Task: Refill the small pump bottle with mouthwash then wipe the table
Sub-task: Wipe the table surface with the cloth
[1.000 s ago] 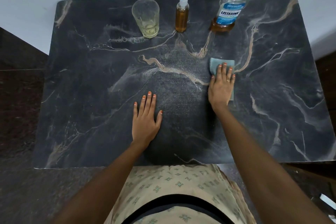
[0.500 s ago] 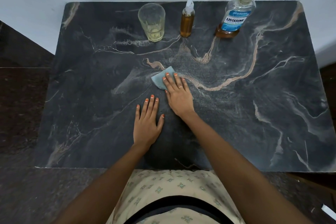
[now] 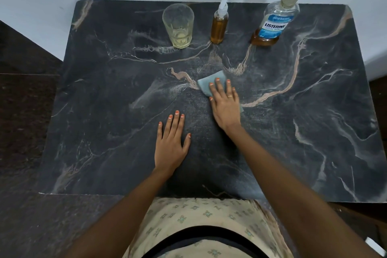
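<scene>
My right hand [image 3: 225,102] lies flat on a folded light-blue cloth [image 3: 207,81], pressing it onto the middle of the dark marble table [image 3: 314,132]. My left hand [image 3: 170,142] rests palm down on the table, fingers spread, holding nothing, just left of and nearer than the cloth. At the table's back edge stand a small pump bottle [image 3: 219,25] with amber liquid and a white pump, and a clear Listerine mouthwash bottle [image 3: 274,21] with a little amber liquid at its bottom.
A drinking glass [image 3: 179,26] with a little pale liquid stands left of the pump bottle. A pale wall rises behind the table. Dark floor lies to the left and below the table's near edge.
My right hand slid the cloth from the right of centre leftward to beside my left hand, then back a little to the right. My left hand stayed put.
</scene>
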